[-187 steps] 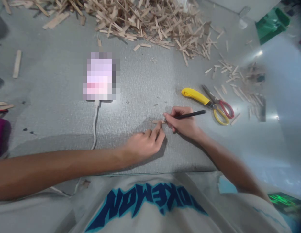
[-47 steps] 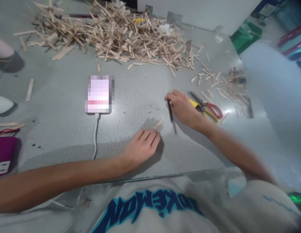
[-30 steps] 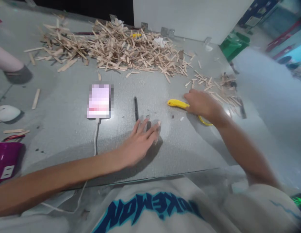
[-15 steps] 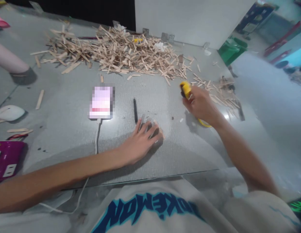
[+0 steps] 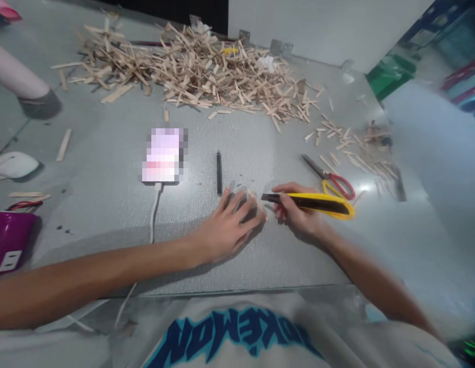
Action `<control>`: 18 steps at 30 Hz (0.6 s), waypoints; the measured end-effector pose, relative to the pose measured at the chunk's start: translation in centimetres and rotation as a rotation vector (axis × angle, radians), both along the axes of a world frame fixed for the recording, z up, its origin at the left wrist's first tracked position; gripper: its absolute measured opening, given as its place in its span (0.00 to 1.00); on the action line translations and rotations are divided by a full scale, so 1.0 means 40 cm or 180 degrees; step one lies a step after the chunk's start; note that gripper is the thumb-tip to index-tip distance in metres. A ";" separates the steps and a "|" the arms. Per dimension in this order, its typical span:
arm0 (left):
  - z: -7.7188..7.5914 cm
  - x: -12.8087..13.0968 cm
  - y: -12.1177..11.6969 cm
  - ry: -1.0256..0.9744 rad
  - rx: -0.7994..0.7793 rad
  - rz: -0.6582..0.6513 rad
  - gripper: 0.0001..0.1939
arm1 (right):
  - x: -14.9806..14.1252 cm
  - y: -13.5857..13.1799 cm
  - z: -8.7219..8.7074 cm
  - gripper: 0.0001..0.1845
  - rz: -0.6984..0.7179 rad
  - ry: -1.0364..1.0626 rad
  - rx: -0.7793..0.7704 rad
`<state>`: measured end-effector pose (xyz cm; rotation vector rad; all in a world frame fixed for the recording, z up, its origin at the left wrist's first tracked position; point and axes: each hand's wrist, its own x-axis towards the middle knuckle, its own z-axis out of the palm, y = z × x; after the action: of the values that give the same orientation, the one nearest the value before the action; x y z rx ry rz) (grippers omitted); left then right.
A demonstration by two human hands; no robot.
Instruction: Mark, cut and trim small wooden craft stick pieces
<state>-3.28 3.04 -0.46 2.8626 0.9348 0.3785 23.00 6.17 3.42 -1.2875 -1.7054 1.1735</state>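
My right hand (image 5: pixel 301 217) grips a yellow and black utility knife (image 5: pixel 325 203), its dark tip pointing left toward my other hand. On the table, the fingers of my left hand (image 5: pixel 228 225) are bent over a small piece of light wood (image 5: pixel 262 208) and hold it down; much of that piece is hidden. Just beyond these fingers lies a slim black pen-like stick (image 5: pixel 219 173). A pair of scissors (image 5: pixel 339 185) with red and yellow handles rests behind the knife.
A large heap of short wooden sticks (image 5: pixel 222 76) spreads along the back. A phone (image 5: pixel 163 155) with a white cable (image 5: pixel 155 207) lies left of centre. At the left are a white mouse (image 5: pixel 15 164), a purple box (image 5: pixel 13 240) and another person's arm (image 5: pixel 19 71).
My right hand has moved left and nearer to me with the knife, which now lies level beside my left hand. The scissors have come into full view. My left hand stays over the wood.
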 end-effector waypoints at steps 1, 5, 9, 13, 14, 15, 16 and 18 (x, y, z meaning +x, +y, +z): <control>0.002 -0.001 0.000 0.0008 -0.0011 -0.0010 0.29 | -0.002 -0.003 -0.003 0.18 -0.0017 -0.0009 -0.0040; 0.006 -0.004 0.000 -0.0001 -0.0085 -0.0019 0.31 | -0.012 -0.007 -0.007 0.12 -0.0066 -0.0540 0.0489; 0.005 -0.006 -0.003 -0.0101 -0.0105 -0.0025 0.31 | -0.019 -0.006 -0.010 0.04 0.0054 -0.0797 0.1004; 0.009 -0.006 -0.003 -0.0130 -0.0183 -0.0051 0.31 | -0.021 -0.006 -0.012 0.03 0.0289 -0.0938 0.1117; 0.010 -0.006 -0.002 -0.0142 -0.0204 -0.0062 0.31 | -0.022 -0.006 -0.011 0.04 0.0324 -0.0956 0.1181; 0.011 -0.006 -0.002 -0.0156 -0.0219 -0.0069 0.31 | -0.022 -0.005 -0.010 0.03 0.0345 -0.0959 0.1222; 0.013 -0.005 -0.002 -0.0166 -0.0231 -0.0069 0.31 | -0.023 -0.004 -0.009 0.03 0.0352 -0.0943 0.1243; 0.015 -0.004 -0.002 -0.0177 -0.0246 -0.0060 0.32 | -0.023 -0.003 -0.006 0.03 0.0371 -0.0920 0.1234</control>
<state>-3.46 2.96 0.12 2.7742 0.8922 0.4086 22.08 6.06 3.19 -1.1656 -2.1169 0.6894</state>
